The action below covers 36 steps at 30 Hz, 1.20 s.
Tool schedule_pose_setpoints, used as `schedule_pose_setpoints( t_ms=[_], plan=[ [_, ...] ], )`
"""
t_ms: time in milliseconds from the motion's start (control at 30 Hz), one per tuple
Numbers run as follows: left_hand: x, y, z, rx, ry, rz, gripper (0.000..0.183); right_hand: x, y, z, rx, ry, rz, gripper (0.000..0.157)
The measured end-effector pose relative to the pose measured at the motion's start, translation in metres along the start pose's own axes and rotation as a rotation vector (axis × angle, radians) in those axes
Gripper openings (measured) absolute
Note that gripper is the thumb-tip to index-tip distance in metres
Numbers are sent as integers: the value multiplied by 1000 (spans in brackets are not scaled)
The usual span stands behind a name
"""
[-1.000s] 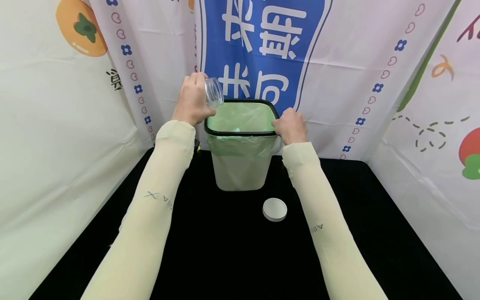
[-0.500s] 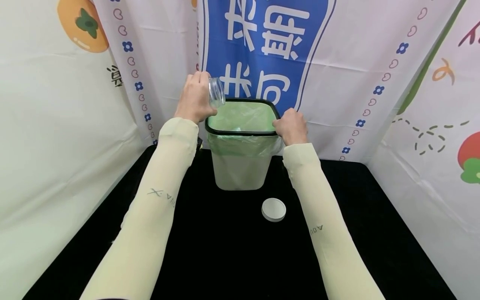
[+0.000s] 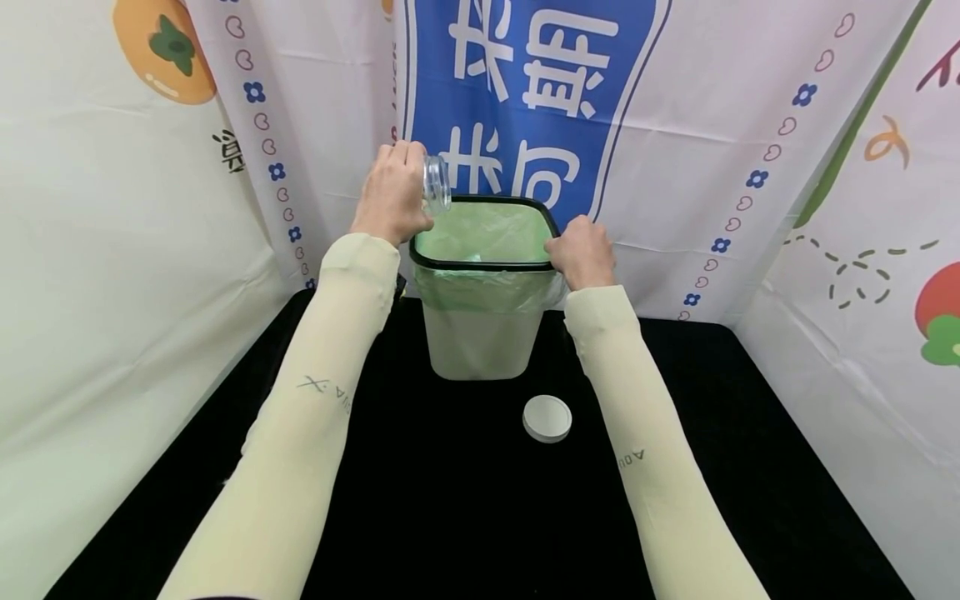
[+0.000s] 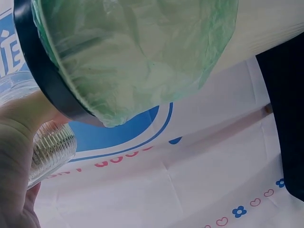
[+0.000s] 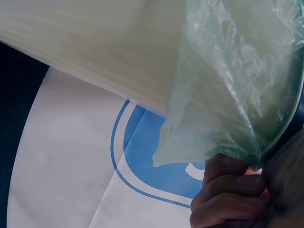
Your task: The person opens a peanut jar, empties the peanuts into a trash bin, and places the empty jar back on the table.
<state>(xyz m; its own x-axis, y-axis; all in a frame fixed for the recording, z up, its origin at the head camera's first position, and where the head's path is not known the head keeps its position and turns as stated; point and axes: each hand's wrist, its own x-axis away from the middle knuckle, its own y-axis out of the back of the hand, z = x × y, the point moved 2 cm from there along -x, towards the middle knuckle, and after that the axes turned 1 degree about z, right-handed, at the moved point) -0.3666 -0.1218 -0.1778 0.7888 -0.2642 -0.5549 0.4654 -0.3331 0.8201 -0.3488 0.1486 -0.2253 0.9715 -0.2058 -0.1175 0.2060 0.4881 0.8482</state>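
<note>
Half hiding a tipped, clear, ribbed glass jar (image 3: 437, 185) behind the gripping left hand (image 3: 392, 196), upper centre, near the left rim of the bin (image 3: 480, 350). Gripping its right rim with the right hand (image 3: 584, 252), partly covered by green liner (image 5: 223, 90).

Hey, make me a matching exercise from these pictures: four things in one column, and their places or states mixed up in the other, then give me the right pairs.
Column one
1. glass jar
2. white lid
3. bag liner
4. right hand

Column two
A. green, folded over the black rim
B. gripping the bin at its edge
C. held in the left hand
D. lying on the black tabletop

Right pairs: 1-C, 2-D, 3-A, 4-B
</note>
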Motion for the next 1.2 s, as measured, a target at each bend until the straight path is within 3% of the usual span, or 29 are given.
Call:
schedule_pose_setpoints(
  t_ms=[967,1200],
  plan=[
    [1,4,0,-119,-72,-2,70,2,-1,1,-3,-7,11,26],
    [1,3,-2,-160,-125,2,66,1,-1,0,-17,-15,9,28]
  ],
)
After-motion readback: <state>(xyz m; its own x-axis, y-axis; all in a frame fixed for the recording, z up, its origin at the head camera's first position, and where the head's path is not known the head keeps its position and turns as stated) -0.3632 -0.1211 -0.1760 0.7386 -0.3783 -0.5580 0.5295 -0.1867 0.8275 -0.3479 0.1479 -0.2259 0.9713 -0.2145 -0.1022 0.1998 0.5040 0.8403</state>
